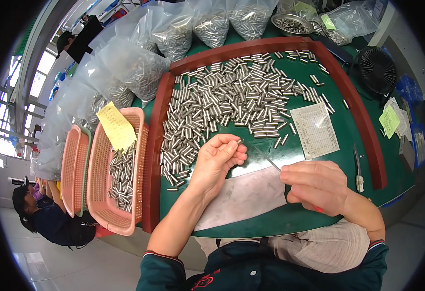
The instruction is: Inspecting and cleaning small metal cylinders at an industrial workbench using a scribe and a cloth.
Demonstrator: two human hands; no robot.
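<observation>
My left hand (218, 157) is closed, pinching a small metal pin (240, 141) between thumb and forefinger. My right hand (316, 186) grips a thin metal rod-like tool (267, 158); a bit of red shows beneath the palm, and the tool's exact kind is unclear. Its tip points toward the pin, a little apart from it. Below both hands lies a whitish cloth or sheet (241, 199) on the green tabletop. Just beyond them spreads a large pile of shiny cylindrical metal pins (227, 92).
A dark red wooden frame (155, 160) borders the pile. Pink baskets (142, 194) stand left, one holding pins and a yellow note (116, 127). Filled plastic bags (171, 31) line the back. A printed card (314, 130), a pointed metal tool (357, 167) and a black fan (376, 70) are right.
</observation>
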